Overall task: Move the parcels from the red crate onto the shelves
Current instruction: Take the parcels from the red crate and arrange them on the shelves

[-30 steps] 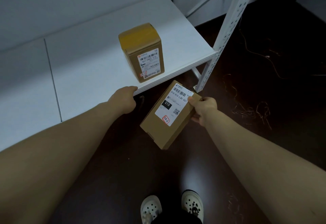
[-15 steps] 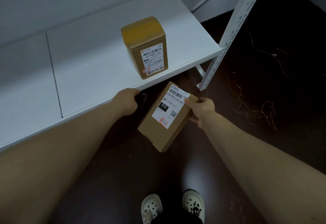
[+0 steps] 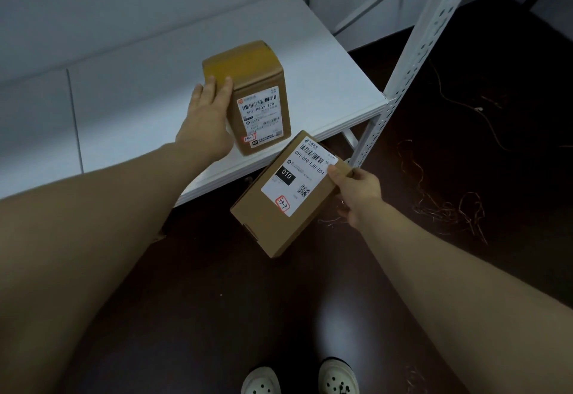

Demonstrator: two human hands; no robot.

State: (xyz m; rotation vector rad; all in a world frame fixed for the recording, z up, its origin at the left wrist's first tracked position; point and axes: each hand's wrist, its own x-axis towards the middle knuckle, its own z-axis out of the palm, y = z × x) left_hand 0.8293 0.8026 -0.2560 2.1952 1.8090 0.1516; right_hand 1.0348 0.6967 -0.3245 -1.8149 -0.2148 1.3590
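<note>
Parcel placing is mid-step: the flat parcel, whose white label reads 010, hangs tilted in the air just off the near edge of the white shelf, label up and resting on nothing. The right hand pinches it at its far right corner, thumb on the label and fingers curled underneath. What has changed is the left hand. A second ago it gripped the near edge of the shelf; now it has gone up onto the shelf and lies with straight fingers against the left side of the upright parcel, fingertips reaching the top edge, grasping nothing. That upright parcel stands on the shelf close to the near edge, label facing near, and seems unmoved. The left hand is probably steadying the standing box or about to push it aside, so that the flat one can go down next to it. So one parcel is placed and the one in hand is not yet. To the right, the perforated white post rises from the dark floor, where thin cords lie scattered. The red crate is out of view.
</note>
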